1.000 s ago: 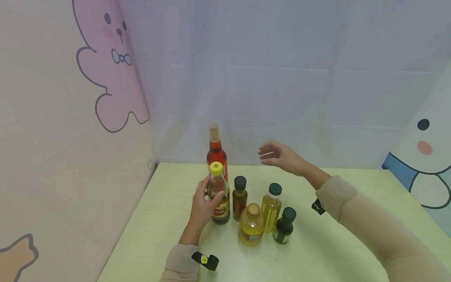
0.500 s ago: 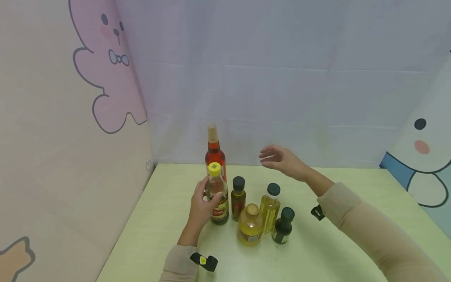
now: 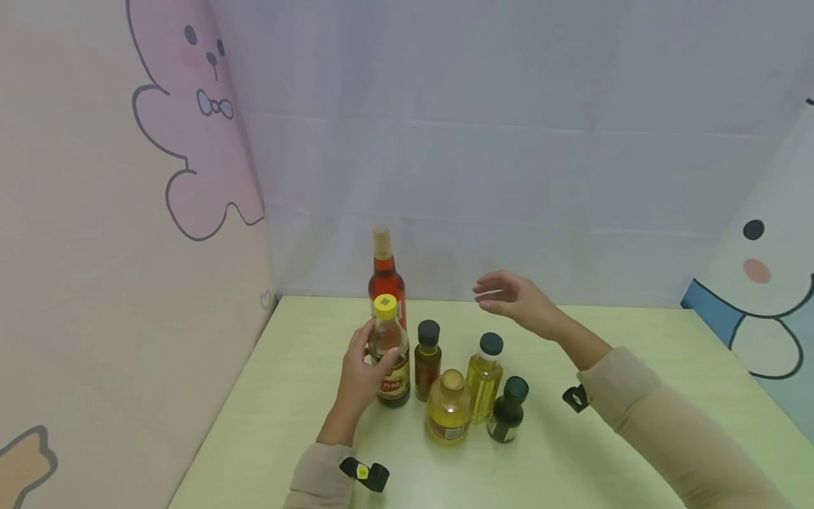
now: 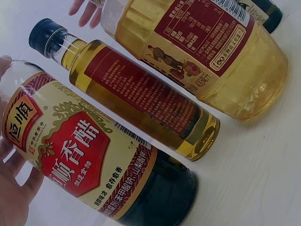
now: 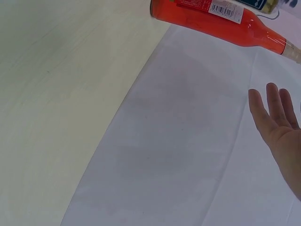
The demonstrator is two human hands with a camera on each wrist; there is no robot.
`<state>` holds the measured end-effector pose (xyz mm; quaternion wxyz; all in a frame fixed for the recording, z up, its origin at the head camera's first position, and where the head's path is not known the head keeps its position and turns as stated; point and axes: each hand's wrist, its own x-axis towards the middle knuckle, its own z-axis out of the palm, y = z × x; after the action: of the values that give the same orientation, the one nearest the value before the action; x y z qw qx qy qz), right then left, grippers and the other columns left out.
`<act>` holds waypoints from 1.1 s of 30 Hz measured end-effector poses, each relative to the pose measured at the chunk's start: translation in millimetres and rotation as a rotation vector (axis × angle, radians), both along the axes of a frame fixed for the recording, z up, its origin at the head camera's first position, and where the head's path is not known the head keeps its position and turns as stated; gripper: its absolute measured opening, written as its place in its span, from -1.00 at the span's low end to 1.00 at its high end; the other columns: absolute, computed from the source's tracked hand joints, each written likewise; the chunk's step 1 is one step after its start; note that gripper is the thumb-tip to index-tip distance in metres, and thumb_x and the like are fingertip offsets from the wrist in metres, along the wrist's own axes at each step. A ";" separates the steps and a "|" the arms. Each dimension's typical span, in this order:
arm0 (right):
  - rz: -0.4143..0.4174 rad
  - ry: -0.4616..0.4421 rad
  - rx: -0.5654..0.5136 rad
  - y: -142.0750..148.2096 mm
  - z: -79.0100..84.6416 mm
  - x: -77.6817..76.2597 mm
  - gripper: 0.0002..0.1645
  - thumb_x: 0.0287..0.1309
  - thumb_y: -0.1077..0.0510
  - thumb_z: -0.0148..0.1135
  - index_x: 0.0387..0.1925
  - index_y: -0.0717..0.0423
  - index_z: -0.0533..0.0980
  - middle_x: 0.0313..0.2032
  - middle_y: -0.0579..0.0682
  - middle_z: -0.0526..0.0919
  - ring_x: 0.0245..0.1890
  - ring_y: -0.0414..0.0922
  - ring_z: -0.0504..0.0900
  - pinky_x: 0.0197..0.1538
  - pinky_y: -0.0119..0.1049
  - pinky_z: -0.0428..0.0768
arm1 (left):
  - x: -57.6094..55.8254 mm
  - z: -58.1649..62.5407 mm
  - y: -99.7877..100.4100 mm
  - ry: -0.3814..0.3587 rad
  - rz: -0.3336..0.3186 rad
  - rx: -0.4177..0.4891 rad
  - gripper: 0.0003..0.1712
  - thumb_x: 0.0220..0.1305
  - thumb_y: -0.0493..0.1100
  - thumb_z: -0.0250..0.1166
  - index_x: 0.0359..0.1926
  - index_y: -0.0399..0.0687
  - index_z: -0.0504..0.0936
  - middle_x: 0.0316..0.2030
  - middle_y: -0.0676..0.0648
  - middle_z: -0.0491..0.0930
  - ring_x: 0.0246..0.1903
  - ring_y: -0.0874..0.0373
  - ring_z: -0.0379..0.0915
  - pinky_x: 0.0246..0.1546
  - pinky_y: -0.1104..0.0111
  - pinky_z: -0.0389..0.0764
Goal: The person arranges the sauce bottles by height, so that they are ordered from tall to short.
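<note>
At the left of the bottle group, our left hand [image 3: 361, 371] curls round the upper body of the yellow-capped bottle [image 3: 396, 382], which stands upright on the table [image 3: 267, 396], in front of the tall bottle [image 3: 385, 285]. We judge it stiff, fairly heavy, smooth, and breakable if glass; the label below its shoulder should give us the surest hold. Our right hand [image 3: 521, 304] hangs relaxed, touching no bottle. Dark liquid sits beneath our bottle's clear shoulder. We see red liquid in the tall bottle and golden in the slim bottle [image 3: 428, 364], squat bottle [image 3: 449, 408] and white-collared bottle [image 3: 484, 380]; the small dark bottle [image 3: 506, 412] hides its contents.
</note>
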<state>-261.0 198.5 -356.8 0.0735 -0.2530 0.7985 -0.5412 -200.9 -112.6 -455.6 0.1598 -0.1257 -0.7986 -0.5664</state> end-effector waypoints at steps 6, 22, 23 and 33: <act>-0.006 -0.011 -0.003 2.9 -1.8 5.3 -0.42 0.29 0.18 0.26 0.23 0.35 0.31 0.15 0.25 0.49 0.16 0.15 0.49 0.12 -0.05 0.51 | 1.0 1.3 -0.1 -0.002 0.000 0.006 -0.27 0.28 -0.04 0.30 0.38 -0.19 0.29 0.16 -0.15 0.41 0.14 -0.07 0.35 0.07 -0.05 0.39; -0.001 0.004 -0.037 6.0 -5.5 25.9 -0.46 0.31 0.20 0.24 0.21 0.36 0.33 0.12 0.24 0.51 0.13 0.17 0.51 0.08 -0.16 0.54 | 3.0 2.7 1.2 0.005 0.003 0.015 -0.27 0.26 -0.08 0.31 0.38 -0.21 0.28 0.15 -0.17 0.41 0.14 -0.10 0.35 0.06 -0.08 0.39; 0.004 0.009 -0.042 6.2 -5.6 27.6 -0.48 0.31 0.21 0.23 0.21 0.35 0.33 0.12 0.25 0.51 0.13 0.18 0.51 0.08 -0.17 0.54 | 3.2 2.7 1.2 0.003 0.005 0.013 -0.27 0.26 -0.08 0.31 0.38 -0.21 0.28 0.15 -0.17 0.41 0.14 -0.10 0.35 0.06 -0.08 0.39; 0.016 0.016 -0.071 9.5 -11.2 41.5 -0.52 0.31 0.22 0.22 0.18 0.30 0.36 0.12 0.22 0.52 0.12 0.19 0.51 0.07 -0.22 0.55 | 1.8 2.2 0.8 -0.004 0.005 0.001 -0.26 0.28 -0.01 0.28 0.39 -0.19 0.27 0.15 -0.15 0.40 0.15 -0.08 0.34 0.07 -0.07 0.39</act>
<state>-219.6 208.0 -368.0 0.0624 -0.2664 0.7774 -0.5663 -199.1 -111.8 -453.4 0.1595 -0.1226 -0.7989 -0.5669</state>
